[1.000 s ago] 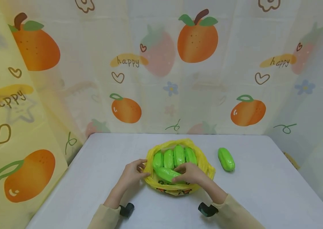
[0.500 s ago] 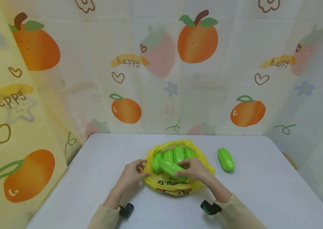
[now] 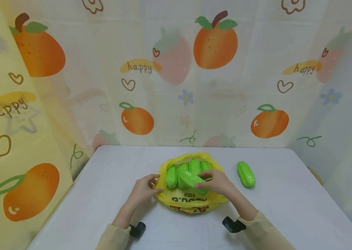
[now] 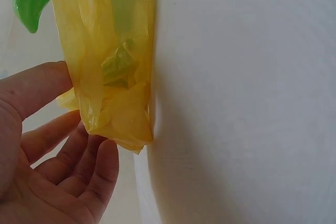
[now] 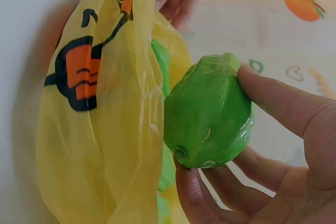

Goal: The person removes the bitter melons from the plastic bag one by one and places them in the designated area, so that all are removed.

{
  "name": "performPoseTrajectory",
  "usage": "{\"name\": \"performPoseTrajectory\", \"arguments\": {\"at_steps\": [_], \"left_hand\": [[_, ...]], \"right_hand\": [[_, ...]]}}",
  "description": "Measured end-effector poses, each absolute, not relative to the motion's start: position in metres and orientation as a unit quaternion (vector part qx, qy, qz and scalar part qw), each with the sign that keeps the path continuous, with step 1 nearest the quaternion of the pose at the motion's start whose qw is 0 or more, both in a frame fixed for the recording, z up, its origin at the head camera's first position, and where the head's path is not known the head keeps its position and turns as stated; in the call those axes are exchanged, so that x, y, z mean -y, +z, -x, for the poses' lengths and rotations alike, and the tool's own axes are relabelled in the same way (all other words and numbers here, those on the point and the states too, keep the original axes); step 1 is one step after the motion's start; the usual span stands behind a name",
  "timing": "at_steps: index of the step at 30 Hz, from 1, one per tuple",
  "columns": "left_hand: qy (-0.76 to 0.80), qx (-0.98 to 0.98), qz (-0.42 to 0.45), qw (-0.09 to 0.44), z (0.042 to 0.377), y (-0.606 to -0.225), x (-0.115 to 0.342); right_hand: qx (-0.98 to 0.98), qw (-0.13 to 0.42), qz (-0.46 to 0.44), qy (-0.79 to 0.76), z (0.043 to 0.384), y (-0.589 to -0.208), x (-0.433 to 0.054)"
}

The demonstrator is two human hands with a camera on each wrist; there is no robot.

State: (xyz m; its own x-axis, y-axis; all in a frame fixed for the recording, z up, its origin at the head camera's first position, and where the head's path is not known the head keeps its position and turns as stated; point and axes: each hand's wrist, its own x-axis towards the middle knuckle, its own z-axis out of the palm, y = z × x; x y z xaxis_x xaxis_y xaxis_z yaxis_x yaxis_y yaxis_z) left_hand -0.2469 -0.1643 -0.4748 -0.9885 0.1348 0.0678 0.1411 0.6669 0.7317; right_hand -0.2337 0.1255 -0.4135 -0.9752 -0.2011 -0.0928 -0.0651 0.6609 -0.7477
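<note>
A crinkled yellow plastic bag (image 3: 164, 199) with printing on it lies with its mouth spread on the white table. Several glossy green oblong vegetables stand in it side by side, one (image 3: 171, 176) at the left. My left hand (image 3: 145, 187) holds the bag's left edge between thumb and fingers. Over the bag's mouth my right hand (image 3: 217, 181) grips another green oblong vegetable (image 3: 190, 178), tilted across those inside. Its blunt, ridged end (image 5: 210, 108) faces the right wrist camera, with the thumb on one side and fingertips on the other.
One more green oblong vegetable (image 3: 246, 174) lies alone on the table (image 3: 288, 194), right of the bag. A fruit-printed cloth (image 3: 169, 104) hangs behind the table and along both sides.
My right hand has raised and turned the green vegetable, shifting slightly right and toward the back. More of the bag's lettering shows beneath it. The left hand stays where it was.
</note>
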Motion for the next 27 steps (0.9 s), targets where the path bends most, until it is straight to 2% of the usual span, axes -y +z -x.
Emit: {"name": "performPoseTrajectory", "arguments": {"at_steps": [14,27], "left_hand": [[-0.403,0.912,0.078,0.008,0.247,-0.475,0.165],[-0.403,0.912,0.080,0.007,0.247,-0.474,0.166]], "right_hand": [[-0.913,0.057,0.080,-0.397,0.235,-0.406,-0.148],[-0.892,0.054,0.073,-0.442,0.236,-0.399,-0.168]]}}
